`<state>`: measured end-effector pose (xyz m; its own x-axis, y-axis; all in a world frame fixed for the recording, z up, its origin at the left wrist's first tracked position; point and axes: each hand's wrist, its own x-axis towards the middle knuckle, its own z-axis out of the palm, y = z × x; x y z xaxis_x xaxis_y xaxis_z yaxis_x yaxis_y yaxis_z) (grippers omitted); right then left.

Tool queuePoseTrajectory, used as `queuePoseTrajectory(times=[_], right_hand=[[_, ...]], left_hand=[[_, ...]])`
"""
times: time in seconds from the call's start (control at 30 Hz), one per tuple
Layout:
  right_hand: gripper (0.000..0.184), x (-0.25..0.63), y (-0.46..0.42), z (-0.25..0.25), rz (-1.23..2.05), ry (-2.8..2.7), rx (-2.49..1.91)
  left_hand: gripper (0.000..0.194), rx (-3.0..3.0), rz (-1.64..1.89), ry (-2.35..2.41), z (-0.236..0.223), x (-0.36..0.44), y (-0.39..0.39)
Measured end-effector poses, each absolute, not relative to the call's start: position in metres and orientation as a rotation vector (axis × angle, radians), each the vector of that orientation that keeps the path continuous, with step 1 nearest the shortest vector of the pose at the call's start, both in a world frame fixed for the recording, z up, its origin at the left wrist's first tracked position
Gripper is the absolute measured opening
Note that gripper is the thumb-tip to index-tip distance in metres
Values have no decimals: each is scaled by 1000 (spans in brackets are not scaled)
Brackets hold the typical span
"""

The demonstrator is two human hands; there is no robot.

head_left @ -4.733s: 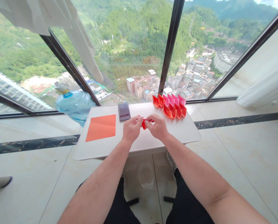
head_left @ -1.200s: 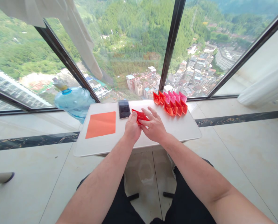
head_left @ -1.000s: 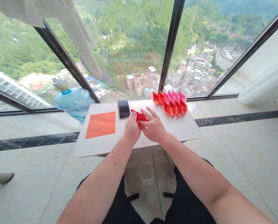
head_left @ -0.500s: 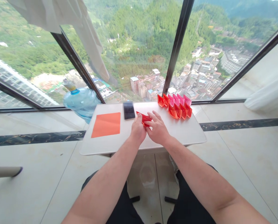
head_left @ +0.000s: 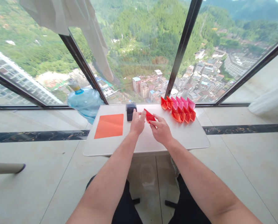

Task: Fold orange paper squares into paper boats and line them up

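My right hand [head_left: 161,130] grips a folded piece of red paper [head_left: 149,116] by its lower right side, thumb and fingers pinching it. The paper has a pointed upper left corner and is held a little above the white table. Just left of it is my left hand [head_left: 138,123], its fingers apart and the tips close to the paper's left edge; whether they touch it is hard to tell. Behind my left hand lies a dark phone [head_left: 130,114]. A flat orange paper sheet [head_left: 109,126] lies further left on the table.
Folded red-orange paper pieces [head_left: 183,114] and pink ones [head_left: 179,102] stand in two rows at the table's back right. The white table [head_left: 115,146] has rounded corners. A large blue water bottle [head_left: 85,101] stands behind its left side, by the window.
My left hand has drawn away to the left from the red paper, which now sits in my right hand and is turned a little. The whole view has shifted slightly.
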<state>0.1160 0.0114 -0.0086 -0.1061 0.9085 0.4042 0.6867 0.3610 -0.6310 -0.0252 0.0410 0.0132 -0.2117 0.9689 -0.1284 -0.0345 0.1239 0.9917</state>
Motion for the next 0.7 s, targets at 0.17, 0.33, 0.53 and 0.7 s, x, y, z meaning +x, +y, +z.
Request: queuePoseTrajectory(times=[0.17,0.33,0.53,0.7], right_hand=[[25,115,17,-10,376,-1833,-1390],[26,116,19,-9,411,-1804,-1404],[24,115,21,-10,491,-1746,-1438],[26,118,24,-10,553,-1719,-1391]], left_hand=[[57,1001,1110,1515,14,-32,56],[64,1108,1106,1539,14,-26,57],[49,1124,1143,1398,14,-18,52],[29,1050,1184,1208,20,-17,50]])
